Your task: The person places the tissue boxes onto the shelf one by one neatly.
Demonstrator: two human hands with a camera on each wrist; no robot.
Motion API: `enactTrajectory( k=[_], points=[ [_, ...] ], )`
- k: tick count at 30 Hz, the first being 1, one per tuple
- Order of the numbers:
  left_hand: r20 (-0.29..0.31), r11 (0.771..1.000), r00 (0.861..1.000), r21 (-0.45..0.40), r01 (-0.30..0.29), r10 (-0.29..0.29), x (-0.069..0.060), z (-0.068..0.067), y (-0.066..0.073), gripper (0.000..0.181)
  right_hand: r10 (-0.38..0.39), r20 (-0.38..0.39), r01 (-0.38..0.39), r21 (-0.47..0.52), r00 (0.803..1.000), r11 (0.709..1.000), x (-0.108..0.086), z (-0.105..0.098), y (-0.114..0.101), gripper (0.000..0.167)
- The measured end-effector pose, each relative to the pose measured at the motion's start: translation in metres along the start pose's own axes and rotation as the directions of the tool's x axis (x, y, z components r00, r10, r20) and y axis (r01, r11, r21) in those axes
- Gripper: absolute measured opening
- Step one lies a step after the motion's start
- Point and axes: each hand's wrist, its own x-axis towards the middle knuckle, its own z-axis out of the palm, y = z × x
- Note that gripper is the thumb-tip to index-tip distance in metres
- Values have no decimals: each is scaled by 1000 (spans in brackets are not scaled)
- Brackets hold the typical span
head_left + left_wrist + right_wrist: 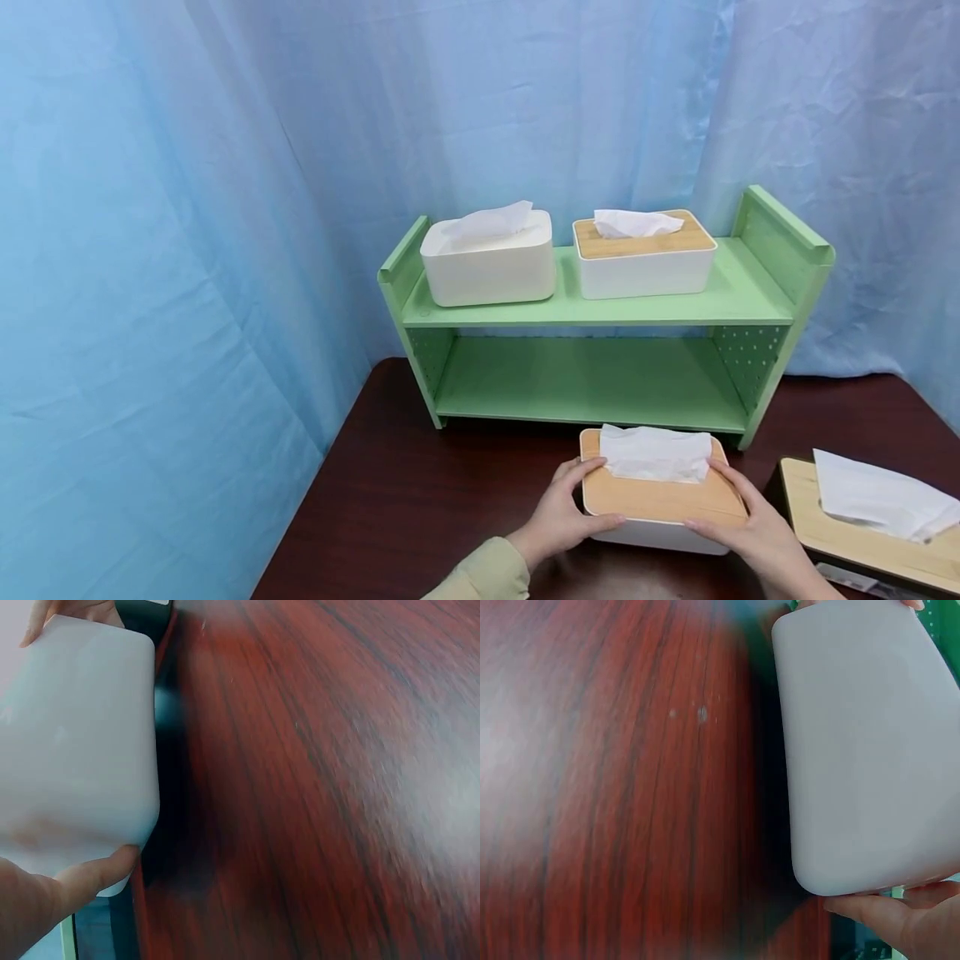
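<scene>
A tissue box with a white body and a light wooden lid is held between both hands in front of the shelf. A white tissue sticks out of its lid. On the left end, my left hand grips the box, thumb toward the front and fingers spread along the side. My right hand grips the opposite end the same way. Both wrist views show the smooth white front of the box, with a dark shadow on the table beside it. Some fingers are hidden behind the box.
A green two-tier shelf stands at the back. On its upper tier are a white tissue box and a wood-topped tissue box. A dark tissue box with a wooden top lies right of my right hand on the dark wooden table.
</scene>
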Motion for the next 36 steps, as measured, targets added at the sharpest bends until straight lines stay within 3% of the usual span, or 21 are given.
enactTrajectory(
  k=[11,27,36],
  points=[
    [7,999,1000,27,22,-23,-11,-35,-7,68,30,43,-33,82,999,996,5,30,-18,102],
    [-32,999,999,26,23,-22,-33,-85,-23,71,-156,3,151,219,988,964,7,77,-47,92],
    [-63,999,997,27,39,-37,-42,-107,-30,71,-185,11,177,253,983,951,14,96,-61,90]
  ],
)
